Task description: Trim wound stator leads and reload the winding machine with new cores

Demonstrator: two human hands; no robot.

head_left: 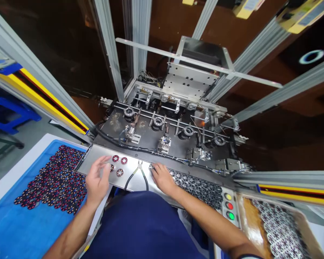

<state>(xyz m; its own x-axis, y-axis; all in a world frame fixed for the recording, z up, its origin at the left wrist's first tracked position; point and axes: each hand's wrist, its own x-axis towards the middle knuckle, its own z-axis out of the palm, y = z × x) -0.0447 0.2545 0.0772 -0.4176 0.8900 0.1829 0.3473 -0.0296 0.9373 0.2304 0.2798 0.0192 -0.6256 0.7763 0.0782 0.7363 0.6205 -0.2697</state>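
My left hand (97, 178) hovers over the left end of the metal ledge (129, 181), thumb and fingers apart. Beside its thumb are small round parts with red and dark segments (120, 172), a few on the ledge; one is partly covered by the thumb. My right hand (163, 177) is lower on the ledge, its bent fingers closed over a silver round part (151, 167), mostly hidden beneath them. Between both hands lie cutting pliers (139, 169), jaws pointing away from me. Right of my right hand, many silver and black round parts (197, 183) cover the ledge, partly behind my forearm.
A machine bed (148, 135) with several round fixtures (158, 122) stands behind the ledge. A blue tray (5, 223) of red-dark parts is at left, a box (302, 216) of silver parts at right. Coloured buttons (229, 205) sit by the ledge's right end. Yellow bars (51, 100) flank the frame.
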